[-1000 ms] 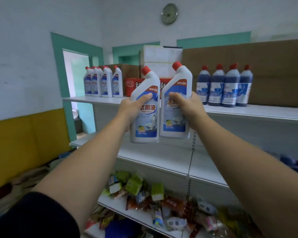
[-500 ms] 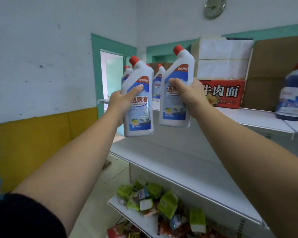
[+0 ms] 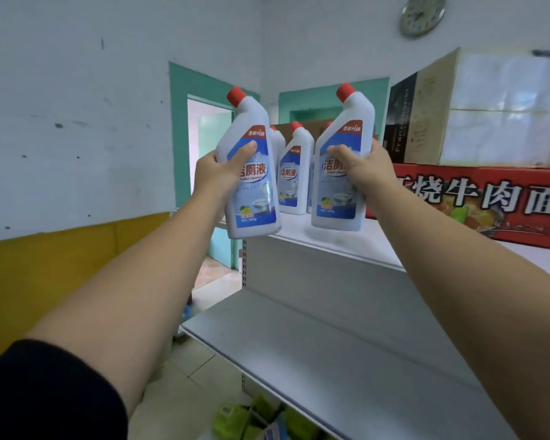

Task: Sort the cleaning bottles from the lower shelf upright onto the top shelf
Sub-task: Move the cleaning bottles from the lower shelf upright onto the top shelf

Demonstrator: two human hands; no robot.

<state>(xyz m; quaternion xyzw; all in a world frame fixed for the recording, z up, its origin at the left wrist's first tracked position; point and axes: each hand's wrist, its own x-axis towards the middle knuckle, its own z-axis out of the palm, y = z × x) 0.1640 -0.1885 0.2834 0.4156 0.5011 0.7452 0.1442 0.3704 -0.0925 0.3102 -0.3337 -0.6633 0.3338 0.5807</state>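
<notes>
My left hand (image 3: 218,177) grips a white toilet-cleaner bottle (image 3: 251,198) with a red cap, held upright just past the left end of the top shelf (image 3: 340,241). My right hand (image 3: 367,173) grips a second identical bottle (image 3: 342,198), upright, its base at or just above the top shelf's surface. Behind them several more white bottles (image 3: 294,173) stand upright on that shelf. The lower shelf (image 3: 340,350) below shows a bare grey surface.
A red noodle carton (image 3: 477,201) sits on the top shelf to the right, with a large cardboard box (image 3: 477,109) stacked on it. Green packets (image 3: 245,420) lie on a shelf near the floor. A teal doorway (image 3: 204,160) opens behind the shelf's left end.
Both hands have carried their bottles closer to the left end of the top shelf and apart from each other. The view has swung left; the dark blue bottles have left the frame.
</notes>
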